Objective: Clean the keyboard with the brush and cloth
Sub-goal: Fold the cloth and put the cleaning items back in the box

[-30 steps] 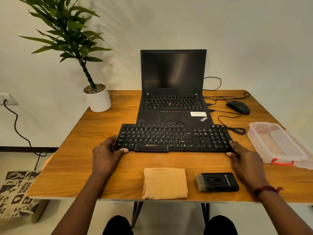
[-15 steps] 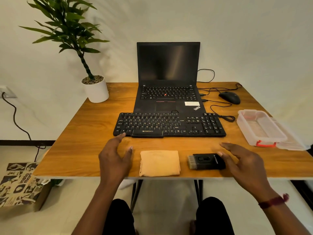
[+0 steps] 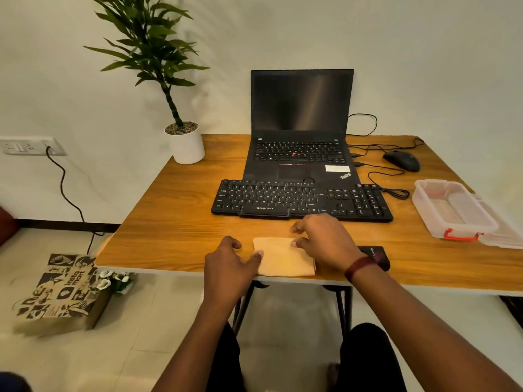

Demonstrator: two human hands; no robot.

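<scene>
Wooden counter (image 3: 169, 222) against a pale wall; the person sits at its near edge.

Change: one second ago both hands were at the ends of the keyboard (image 3: 300, 200). Half a second ago they had pulled back, the right one reaching toward the brush. Now both have converged on the folded cloth (image 3: 283, 258) at the near edge.
- Left hand (image 3: 232, 261): thumb touching the cloth's left edge, fingers loosely curled, grip released, holding nothing.
- Right hand (image 3: 325, 244): over the cloth's right part, thumb at or just above the fabric, fingers loosely bent. No fold is seen pinched, so its grip reads as released too.
- Brush (image 3: 377, 254): just right of the cloth, mostly hidden behind the right wrist, untouched.

Meaning: the keyboard is left lying parallel to the near edge, just in front of the laptop (image 3: 302, 123). No cleaning has started. The likely next step is lifting or unfolding the cloth, with the brush left for later.

Surface: laptop open, screen dark. Mouse (image 3: 402, 161) at far right, cable looped beside it. Clear plastic box (image 3: 452, 210) with a red latch near the right edge. Potted plant (image 3: 186, 142) at the far left corner.

Room: wall socket (image 3: 25, 145) with a black cable running down to the floor. Printed paper bag (image 3: 62, 292) on the tiled floor at left.
</scene>
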